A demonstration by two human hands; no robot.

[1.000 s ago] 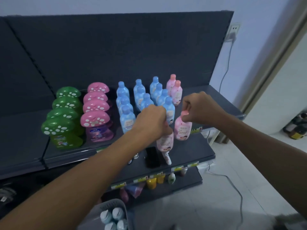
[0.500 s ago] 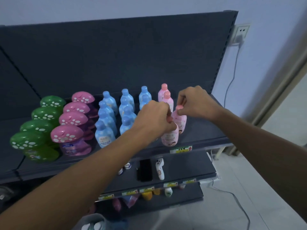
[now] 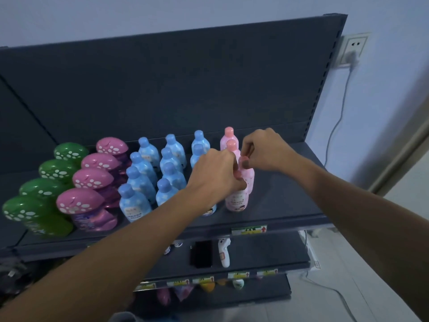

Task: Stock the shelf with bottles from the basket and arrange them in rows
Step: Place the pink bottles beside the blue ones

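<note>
Two pink bottles (image 3: 239, 201) stand at the front of the pink row on the shelf (image 3: 290, 205). Left hand (image 3: 214, 175) and right hand (image 3: 263, 149) pinch their caps, fingers clenched, probably to align them.

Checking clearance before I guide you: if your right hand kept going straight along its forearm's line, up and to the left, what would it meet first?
Probably the two pink bottles at the back of that row, just beyond the right hand; depth is hard to judge.
</note>
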